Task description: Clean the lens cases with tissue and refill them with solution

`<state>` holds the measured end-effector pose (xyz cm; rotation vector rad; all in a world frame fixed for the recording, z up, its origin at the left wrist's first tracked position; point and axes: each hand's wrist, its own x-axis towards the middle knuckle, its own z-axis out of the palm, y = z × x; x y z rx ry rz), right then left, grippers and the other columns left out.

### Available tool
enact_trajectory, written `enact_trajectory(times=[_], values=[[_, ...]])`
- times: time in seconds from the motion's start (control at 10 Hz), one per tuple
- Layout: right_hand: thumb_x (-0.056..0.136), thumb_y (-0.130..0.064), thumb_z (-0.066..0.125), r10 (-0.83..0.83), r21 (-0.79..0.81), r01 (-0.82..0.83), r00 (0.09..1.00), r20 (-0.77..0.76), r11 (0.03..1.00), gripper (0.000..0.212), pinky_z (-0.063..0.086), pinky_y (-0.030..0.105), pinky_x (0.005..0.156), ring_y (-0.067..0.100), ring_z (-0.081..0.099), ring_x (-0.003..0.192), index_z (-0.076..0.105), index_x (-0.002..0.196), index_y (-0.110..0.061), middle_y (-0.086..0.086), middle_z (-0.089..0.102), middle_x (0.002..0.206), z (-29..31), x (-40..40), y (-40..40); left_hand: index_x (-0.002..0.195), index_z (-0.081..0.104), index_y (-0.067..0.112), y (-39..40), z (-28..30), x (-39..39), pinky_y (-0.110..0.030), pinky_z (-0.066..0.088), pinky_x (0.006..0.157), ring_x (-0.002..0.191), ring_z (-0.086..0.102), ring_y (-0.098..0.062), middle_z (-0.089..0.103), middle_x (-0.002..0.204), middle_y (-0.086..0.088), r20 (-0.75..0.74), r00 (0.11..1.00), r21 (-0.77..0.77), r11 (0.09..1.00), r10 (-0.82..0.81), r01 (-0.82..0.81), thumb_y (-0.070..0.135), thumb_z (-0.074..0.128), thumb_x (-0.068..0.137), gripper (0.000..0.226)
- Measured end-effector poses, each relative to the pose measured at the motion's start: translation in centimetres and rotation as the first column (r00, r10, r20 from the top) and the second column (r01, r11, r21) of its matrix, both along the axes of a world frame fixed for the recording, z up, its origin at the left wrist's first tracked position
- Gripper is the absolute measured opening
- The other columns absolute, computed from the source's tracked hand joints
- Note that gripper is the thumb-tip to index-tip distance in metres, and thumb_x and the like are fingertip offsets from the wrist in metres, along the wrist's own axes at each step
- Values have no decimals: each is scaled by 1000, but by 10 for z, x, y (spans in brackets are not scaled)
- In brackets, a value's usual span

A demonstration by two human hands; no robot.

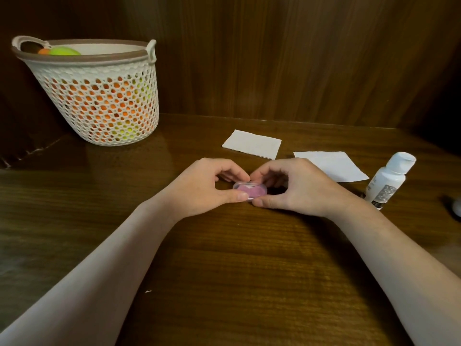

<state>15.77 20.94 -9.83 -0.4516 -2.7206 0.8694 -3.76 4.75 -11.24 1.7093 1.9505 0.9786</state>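
Both hands meet at the middle of a dark wooden worktop (224, 258), pinching a small pink lens case (250, 189) between them: the left hand (207, 186) grasps its near-left edge with thumb below and curled fingers above, while the right hand (296, 187) grips the right side the same way, its thumb tip touching the case's front rim. The case sits low, at or just above the wood; whether it rests on the surface cannot be told. Its lid looks clear over a pink body. Beyond the hands lie two white tissues: a folded one (252, 147) straight behind the case, and a flatter sheet (331, 166) to its right, partly hidden by the right hand. A white solution bottle (388, 179) with a capped top stands near the right wrist, leaning in the wide-angle view, label facing the camera. At far left, against the wood-panelled wall (299, 58), a white lattice basket (99, 96) with a brown rim holds orange and green items, colours showing through its holes
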Motion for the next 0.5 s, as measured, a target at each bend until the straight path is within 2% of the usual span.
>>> enact_trajectory(times=[0.1, 0.2, 0.3, 0.4, 0.5], values=[[80, -52, 89, 2, 3, -2, 1000, 18, 1000, 35, 51, 8, 77, -13, 62, 105, 74, 111, -45, -28, 73, 103, -2, 0, 2, 119, 74, 40, -1, -1, 0, -16, 43, 92, 113, 61, 13, 72, 117, 27, -9, 1000, 3, 1000, -5, 5, 39, 83, 90, 31], [77, -63, 87, -10, -2, 10, 999, 41, 1000, 49, 49, 7, 77, -16, 61, 107, 71, 120, -47, -30, 71, 108, -2, 4, 1, 118, 73, 41, -5, 1, 1, -18, 47, 93, 114, 63, 8, 70, 119, 26, -10, 1000, 22, 1000, 10, -10, 40, 83, 90, 30], [82, -70, 79, -57, -119, 58, 998, 10, 991, 59, 52, 11, 86, -16, 62, 110, 65, 134, -46, -28, 71, 118, -3, 10, -7, 108, 73, 38, -11, 2, 9, -23, 54, 92, 108, 66, -1, 69, 116, 20, 46, 993, 79, 990, 110, -114, 40, 78, 93, 16], [96, -58, 70, -210, -182, 196, 975, -65, 964, 37, 55, 14, 88, -22, 57, 109, 64, 131, -47, -31, 67, 119, -5, 21, -18, 96, 69, 36, -18, 4, 22, -20, 51, 77, 95, 65, -6, 66, 103, 18, 45, 958, 141, 948, 283, -287, 42, 72, 98, 6], [103, -55, 61, -373, -146, 351, 910, -180, 925, 19, 44, 12, 81, -27, 50, 107, 70, 118, -47, -40, 66, 105, -7, 43, -44, 87, 65, 33, -42, 6, 40, -19, 45, 68, 79, 62, -9, 63, 86, 12, 18, 939, 223, 914, 344, -339, 45, 64, 102, 19]])
